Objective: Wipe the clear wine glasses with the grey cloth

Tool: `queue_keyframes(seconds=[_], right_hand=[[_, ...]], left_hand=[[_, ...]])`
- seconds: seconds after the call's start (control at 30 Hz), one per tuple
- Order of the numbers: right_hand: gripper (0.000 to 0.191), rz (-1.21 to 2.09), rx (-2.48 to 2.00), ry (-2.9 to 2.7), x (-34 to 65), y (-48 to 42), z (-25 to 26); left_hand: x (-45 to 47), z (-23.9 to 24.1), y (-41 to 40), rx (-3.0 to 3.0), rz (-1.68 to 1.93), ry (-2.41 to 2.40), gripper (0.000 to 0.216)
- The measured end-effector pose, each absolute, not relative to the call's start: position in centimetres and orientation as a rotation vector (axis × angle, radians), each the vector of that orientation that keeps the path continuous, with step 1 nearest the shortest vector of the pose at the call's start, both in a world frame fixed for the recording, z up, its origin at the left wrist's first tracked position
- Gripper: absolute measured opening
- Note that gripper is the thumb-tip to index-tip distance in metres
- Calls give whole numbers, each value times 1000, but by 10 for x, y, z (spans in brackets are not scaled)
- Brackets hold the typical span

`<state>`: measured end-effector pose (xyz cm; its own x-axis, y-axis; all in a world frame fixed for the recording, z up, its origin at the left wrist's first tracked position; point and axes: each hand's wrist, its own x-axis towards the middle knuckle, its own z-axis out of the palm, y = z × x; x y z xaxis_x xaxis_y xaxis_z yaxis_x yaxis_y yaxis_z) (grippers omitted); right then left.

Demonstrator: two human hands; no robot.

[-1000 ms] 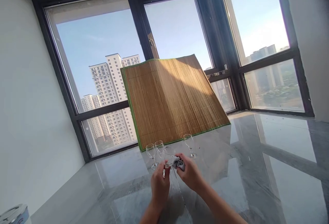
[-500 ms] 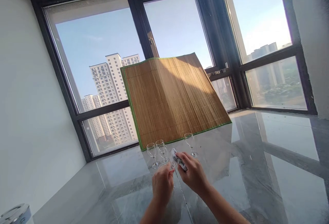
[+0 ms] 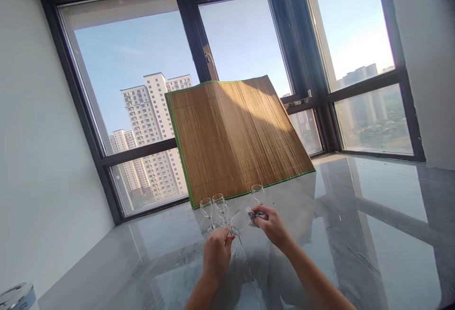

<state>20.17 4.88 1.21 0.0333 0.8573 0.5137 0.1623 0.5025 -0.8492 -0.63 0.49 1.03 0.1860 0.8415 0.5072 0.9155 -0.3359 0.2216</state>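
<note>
My left hand (image 3: pixel 216 252) is closed round the stem of a clear wine glass (image 3: pixel 241 220), which lies tilted with its bowl toward the right. My right hand (image 3: pixel 273 225) pinches a small grey cloth (image 3: pixel 256 215) against the rim of that glass. Just beyond my hands, three more wine glasses stand upright on the glossy grey floor (image 3: pixel 355 234): two close together (image 3: pixel 213 208) at the left and one (image 3: pixel 257 193) behind my right hand.
A bamboo mat with green edging (image 3: pixel 234 134) leans against the dark-framed windows (image 3: pixel 99 158) behind the glasses. A white wall runs along the left. A round metal-topped container (image 3: pixel 17 296) sits at the bottom left corner.
The held glass has tipped over toward the right, its bowl now clear of the cloth. My right hand with the cloth has shifted right to the rim. The view has swung a little.
</note>
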Motion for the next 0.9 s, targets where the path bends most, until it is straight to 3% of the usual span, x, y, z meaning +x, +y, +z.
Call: queue_keyframes(seconds=[0.23, 0.37, 0.67, 0.9], right_hand=[[19, 727, -893, -1544, 198, 38, 16], [17, 914, -910, -1568, 197, 36, 17], [54, 1289, -760, -1319, 193, 34, 15], [62, 1371, -711, -1492, 191, 45, 1]], left_hand=[[-9, 17, 3, -2200, -679, -1752, 31], [-10, 17, 3, -2262, -634, -1671, 33], [-9, 14, 4, -2313, -666, -1699, 35], [-7, 21, -3, -2261, -614, -1752, 29]])
